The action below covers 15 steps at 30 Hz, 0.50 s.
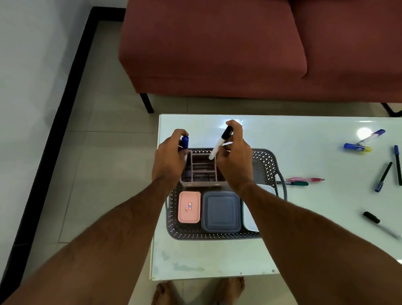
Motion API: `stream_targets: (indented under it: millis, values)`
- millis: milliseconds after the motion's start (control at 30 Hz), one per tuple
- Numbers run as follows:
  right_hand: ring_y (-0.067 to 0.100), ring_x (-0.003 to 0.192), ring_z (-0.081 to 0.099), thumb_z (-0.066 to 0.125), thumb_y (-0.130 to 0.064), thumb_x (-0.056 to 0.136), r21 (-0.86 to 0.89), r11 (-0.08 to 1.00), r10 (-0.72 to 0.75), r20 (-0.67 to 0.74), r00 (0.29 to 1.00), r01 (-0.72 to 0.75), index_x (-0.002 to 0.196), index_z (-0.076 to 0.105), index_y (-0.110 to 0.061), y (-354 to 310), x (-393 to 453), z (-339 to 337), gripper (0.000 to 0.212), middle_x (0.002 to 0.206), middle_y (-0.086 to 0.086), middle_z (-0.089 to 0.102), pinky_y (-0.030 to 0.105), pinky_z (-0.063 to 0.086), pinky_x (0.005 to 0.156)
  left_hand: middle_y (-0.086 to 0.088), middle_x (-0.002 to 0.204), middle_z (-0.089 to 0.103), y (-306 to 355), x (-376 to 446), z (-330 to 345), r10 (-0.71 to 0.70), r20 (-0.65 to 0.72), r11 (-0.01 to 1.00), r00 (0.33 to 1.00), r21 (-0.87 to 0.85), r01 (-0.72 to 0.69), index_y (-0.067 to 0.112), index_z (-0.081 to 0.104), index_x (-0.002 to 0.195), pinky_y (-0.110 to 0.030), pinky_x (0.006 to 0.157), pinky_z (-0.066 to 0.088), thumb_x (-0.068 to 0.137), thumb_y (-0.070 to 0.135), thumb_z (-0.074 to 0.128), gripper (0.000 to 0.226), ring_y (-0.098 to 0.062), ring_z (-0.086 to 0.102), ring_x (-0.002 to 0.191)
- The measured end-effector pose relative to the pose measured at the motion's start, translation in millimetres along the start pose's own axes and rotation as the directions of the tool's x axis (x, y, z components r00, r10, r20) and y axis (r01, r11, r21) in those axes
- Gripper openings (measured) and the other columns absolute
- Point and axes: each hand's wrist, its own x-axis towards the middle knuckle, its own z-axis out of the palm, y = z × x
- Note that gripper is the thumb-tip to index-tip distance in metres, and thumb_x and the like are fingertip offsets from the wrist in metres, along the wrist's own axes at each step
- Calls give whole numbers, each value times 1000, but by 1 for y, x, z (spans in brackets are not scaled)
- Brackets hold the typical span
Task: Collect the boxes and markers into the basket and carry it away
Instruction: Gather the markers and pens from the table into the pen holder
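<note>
- A red sofa (226, 42) stands beyond both hands, across the tiled floor (116, 122).
- The white bench (310, 207) spreads below the hands and far out to the right of the right hand.
- The grey basket (215, 236) sits on the bench right under both hands, its handle (282, 182) just right of the right wrist.
- A grey box (222, 212) lies in the basket, nearer the person than the right hand, under that forearm.
- A pink box (189, 206) lies beside it, nearer the person than the left hand.
- A white box (250, 217) shows partly beneath the right forearm.
- A pink pen holder (200, 170) stands in the basket between the two hands.
- The left hand (171, 157) grips a blue-capped marker (184, 142) upright by the holder's left wall.
- The right hand (236, 155) pinches a black-capped white marker (220, 143), its lower end at the holder's far rim.
- Loose markers lie on the bench well right of the right hand: a pink pen (306, 179) and green marker (293, 183) near the handle, a black-capped one (380, 224), and others farther off.
</note>
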Motion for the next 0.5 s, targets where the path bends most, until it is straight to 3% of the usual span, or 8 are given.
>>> stream_targets:
  millis: [167, 367, 433, 500]
  values:
    - [14, 85, 68, 64, -8, 88, 40, 998, -35, -118, 992, 40, 141, 37, -26, 4, 4, -5, 62, 101, 0, 65, 34, 63, 75, -5, 108, 67, -2, -4, 6, -25, 28, 1000, 999, -9, 26, 24, 54, 121, -29, 81, 59, 93, 4, 63, 36, -20, 65, 93]
    - [21, 88, 69, 57, -8, 93, -124, 990, -58, 35, 998, 61, 140, 36, -29, 15, 0, -13, 56, 107, 6, 68, 43, 61, 78, -3, 107, 67, -3, -10, 10, -47, 29, 999, 998, -5, 47, 20, 56, 122, -1, 57, 46, 95, 7, 60, 30, -11, 64, 79]
    - [23, 85, 68, 54, -6, 94, -160, 985, -51, 71, 996, 62, 137, 37, -28, 17, -2, -11, 50, 101, 8, 70, 45, 60, 76, -4, 108, 69, -3, -9, 11, -47, 14, 999, 999, 13, 47, 20, 58, 119, -7, 66, 52, 95, 9, 61, 26, -14, 66, 85]
    - [24, 85, 68, 52, -5, 95, -172, 983, -42, 104, 994, 59, 131, 41, -24, 20, -4, -9, 43, 99, 9, 71, 44, 60, 77, -4, 109, 71, -5, -7, 13, -47, 0, 998, 999, 32, 47, 20, 61, 117, -28, 81, 60, 94, 12, 63, 25, -19, 68, 95]
